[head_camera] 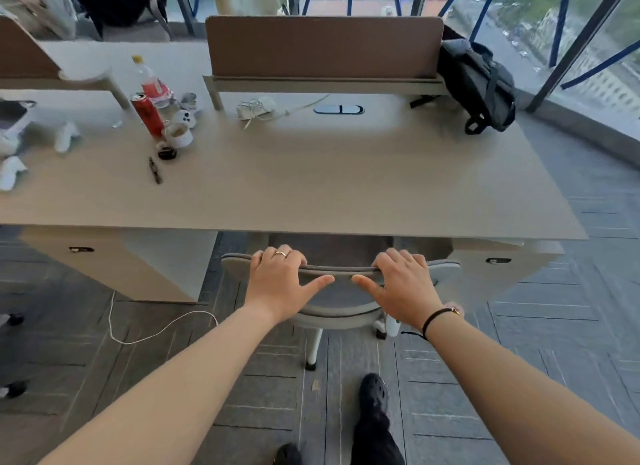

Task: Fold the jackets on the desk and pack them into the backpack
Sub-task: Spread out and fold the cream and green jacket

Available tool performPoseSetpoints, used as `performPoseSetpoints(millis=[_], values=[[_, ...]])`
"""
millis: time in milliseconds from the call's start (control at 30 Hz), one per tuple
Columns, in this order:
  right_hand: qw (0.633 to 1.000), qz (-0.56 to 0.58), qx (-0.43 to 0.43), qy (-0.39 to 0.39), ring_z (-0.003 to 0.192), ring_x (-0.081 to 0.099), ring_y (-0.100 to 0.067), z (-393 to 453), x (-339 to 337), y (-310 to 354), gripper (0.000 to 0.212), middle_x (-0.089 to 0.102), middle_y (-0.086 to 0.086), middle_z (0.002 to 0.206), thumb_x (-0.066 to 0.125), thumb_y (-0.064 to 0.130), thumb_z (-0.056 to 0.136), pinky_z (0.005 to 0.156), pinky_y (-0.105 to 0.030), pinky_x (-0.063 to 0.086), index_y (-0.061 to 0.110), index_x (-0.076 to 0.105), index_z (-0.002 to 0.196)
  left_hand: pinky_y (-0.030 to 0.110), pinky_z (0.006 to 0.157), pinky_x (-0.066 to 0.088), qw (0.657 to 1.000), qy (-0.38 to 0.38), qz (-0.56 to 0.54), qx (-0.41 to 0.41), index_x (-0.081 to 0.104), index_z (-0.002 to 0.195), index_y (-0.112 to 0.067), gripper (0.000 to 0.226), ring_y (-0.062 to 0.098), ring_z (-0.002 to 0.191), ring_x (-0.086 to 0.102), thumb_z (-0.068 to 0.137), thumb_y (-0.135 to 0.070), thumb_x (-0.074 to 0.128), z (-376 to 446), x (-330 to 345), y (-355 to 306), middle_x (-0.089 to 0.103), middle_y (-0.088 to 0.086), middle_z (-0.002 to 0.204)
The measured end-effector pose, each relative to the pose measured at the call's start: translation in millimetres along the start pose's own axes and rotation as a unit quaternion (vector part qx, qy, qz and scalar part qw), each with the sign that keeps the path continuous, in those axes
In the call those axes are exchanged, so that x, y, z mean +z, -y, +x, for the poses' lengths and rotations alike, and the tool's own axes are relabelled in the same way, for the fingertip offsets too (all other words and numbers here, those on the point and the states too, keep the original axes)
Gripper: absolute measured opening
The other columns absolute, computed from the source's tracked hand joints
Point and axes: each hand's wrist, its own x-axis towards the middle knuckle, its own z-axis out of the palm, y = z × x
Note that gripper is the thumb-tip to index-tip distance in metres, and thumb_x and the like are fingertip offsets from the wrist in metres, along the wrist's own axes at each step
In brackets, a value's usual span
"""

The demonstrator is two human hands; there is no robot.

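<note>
1. Head view, hands: the left hand [278, 277] and the right hand [401, 281] both grip the top edge of the grey chair backrest [341, 274]. On each hand the fingers [277, 255] curl over the far side of the edge and the thumb lies along the near side, the two thumbs pointing toward each other. The left hand wears a ring; the right wrist carries a dark cord bracelet [433, 320].
2. Head view, chair: the chair is pushed under the near edge of the surface [329, 180], with only its backrest and legs showing.
3. Head view, task item: the dark backpack [479, 83] stands at the far right corner of the surface, leaning beside the brown divider panel [323, 47]. No jacket can be identified on the surface.
4. Head view, other items on the left part of the surface: a red can [147, 114], a plastic bottle [152, 81] just behind it, a roll of tape [180, 135], a pen [155, 170].
5. Head view, centre rear: a white cable bundle [254, 109] lies near an oval cable port [338, 109].
6. Head view, floor: a white cord [156, 329] lies on the floor, left of the chair.
</note>
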Motion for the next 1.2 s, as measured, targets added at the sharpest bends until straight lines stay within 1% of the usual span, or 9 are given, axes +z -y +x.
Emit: performPoseSetpoints(millis=[233, 367, 500, 667, 867, 967, 1067, 1133, 1200], values=[[1.000, 0.005, -0.018, -0.010, 0.094, 0.052, -0.018, 68.0, -6.9, -65.6, 0.063, 0.053, 0.008, 0.094, 0.028, 0.080, 0.088, 0.091, -0.036, 0.037, 0.024, 0.057, 0.098, 0.038, 0.093, 0.033, 1.000, 0.007, 0.002, -0.028, 0.061, 0.103, -0.029, 0.080, 0.018, 0.100, 0.052, 0.075, -0.095, 0.024, 79.2, 8.6, -38.4, 0.058, -0.010, 0.102], [1.000, -0.020, -0.015, -0.019, 0.089, 0.052, -0.020, 97.6, -9.4, -86.8, 0.063, 0.051, 0.008, 0.089, 0.028, 0.082, 0.087, 0.087, -0.038, 0.039, 0.024, 0.054, 0.091, 0.037, 0.090, 0.031, 0.999, 0.019, 0.000, -0.038, 0.058, 0.099, -0.031, 0.076, 0.019, 0.098, 0.049, 0.074, -0.095, 0.025, 113.3, 12.0, -49.9, 0.054, -0.010, 0.098], [0.999, -0.021, -0.013, -0.038, 0.083, 0.052, -0.023, 106.9, -2.0, -82.3, 0.063, 0.053, 0.005, 0.085, 0.027, 0.079, 0.088, 0.082, -0.040, 0.039, 0.022, 0.054, 0.086, 0.039, 0.094, 0.034, 0.999, 0.007, -0.004, -0.038, 0.058, 0.097, -0.033, 0.080, 0.020, 0.098, 0.050, 0.069, -0.099, 0.023, 130.7, 12.7, -39.7, 0.053, -0.010, 0.098], [0.999, -0.021, -0.016, -0.047, 0.081, 0.051, -0.023, 110.6, -2.2, -78.7, 0.061, 0.052, 0.004, 0.084, 0.028, 0.077, 0.090, 0.080, -0.040, 0.039, 0.022, 0.053, 0.084, 0.039, 0.094, 0.034, 0.999, 0.009, -0.004, -0.038, 0.058, 0.094, -0.034, 0.082, 0.019, 0.097, 0.050, 0.066, -0.101, 0.021, 136.6, 7.3, -35.2, 0.052, -0.012, 0.096], [0.999, -0.047, -0.008, -0.023, 0.083, 0.050, -0.021, 109.8, -7.0, -75.8, 0.063, 0.051, 0.006, 0.087, 0.023, 0.079, 0.090, 0.083, -0.038, 0.039, 0.023, 0.052, 0.089, 0.038, 0.093, 0.033, 1.000, 0.009, -0.006, -0.027, 0.059, 0.097, -0.034, 0.079, 0.019, 0.099, 0.049, 0.069, -0.099, 0.024, 134.8, 6.2, -34.3, 0.054, -0.012, 0.100], [0.999, -0.042, 0.015, 0.015, 0.090, 0.050, -0.021, 106.4, -13.3, -71.9, 0.062, 0.051, 0.006, 0.094, 0.024, 0.079, 0.089, 0.090, -0.038, 0.038, 0.024, 0.052, 0.096, 0.039, 0.095, 0.032, 0.999, 0.042, -0.005, -0.023, 0.059, 0.103, -0.035, 0.076, 0.020, 0.105, 0.048, 0.071, -0.097, 0.028, 133.0, 1.9, -35.2, 0.055, -0.011, 0.108], [0.998, -0.017, 0.049, 0.042, 0.103, 0.050, -0.022, 101.2, -21.3, -65.6, 0.057, 0.054, 0.004, 0.105, 0.034, 0.075, 0.090, 0.100, -0.038, 0.035, 0.024, 0.054, 0.107, 0.039, 0.100, 0.031, 0.996, 0.082, -0.011, -0.023, 0.059, 0.110, -0.038, 0.070, 0.022, 0.112, 0.046, 0.075, -0.093, 0.032, 131.4, -5.0, -37.8, 0.053, -0.010, 0.118], [0.997, -0.003, 0.067, 0.038, 0.116, 0.050, -0.024, 91.3, -23.8, -61.5, 0.050, 0.056, 0.002, 0.117, 0.044, 0.065, 0.093, 0.109, -0.039, 0.029, 0.024, 0.054, 0.119, 0.039, 0.103, 0.029, 0.995, 0.092, -0.034, -0.013, 0.060, 0.118, -0.038, 0.058, 0.023, 0.117, 0.046, 0.083, -0.082, 0.043, 128.3, -6.2, -38.9, 0.053, -0.010, 0.124], [0.996, 0.050, 0.076, 0.024, 0.134, 0.041, -0.024, 78.5, -26.8, -58.7, 0.049, 0.052, 0.001, 0.136, 0.050, 0.055, 0.096, 0.119, -0.040, 0.022, 0.024, 0.050, 0.135, 0.038, 0.104, 0.031, 0.993, 0.049, -0.104, -0.004, 0.065, 0.119, -0.033, 0.040, 0.023, 0.118, 0.051, 0.092, -0.061, 0.056, 122.9, -3.8, -40.3, 0.060, -0.007, 0.123]])
